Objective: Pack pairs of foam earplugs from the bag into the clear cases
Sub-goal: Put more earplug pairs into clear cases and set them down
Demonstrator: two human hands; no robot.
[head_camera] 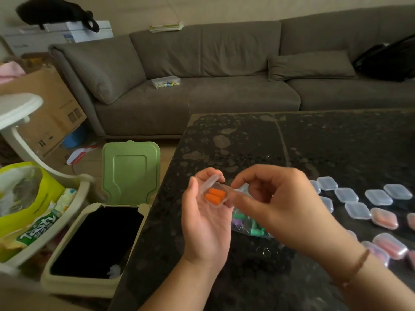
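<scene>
My left hand (203,218) cradles an open clear case (219,204) above the table's left part, its lid (210,182) tilted up against my fingers. Two orange foam earplugs (215,195) lie side by side inside the case. My right hand (276,203) reaches in from the right, thumb and fingers pinching the case's right edge. Beneath my right hand lies the clear bag (249,225) with green and purple earplugs. Several empty clear cases (347,195) and several filled ones (384,218) lie in rows on the right of the dark table (292,142).
An open bin with a green lid (131,171) stands on the floor left of the table. A white rack with a yellow bag (27,198) is further left. A grey sofa (202,86) runs behind the table, with cardboard boxes (49,104) beside it.
</scene>
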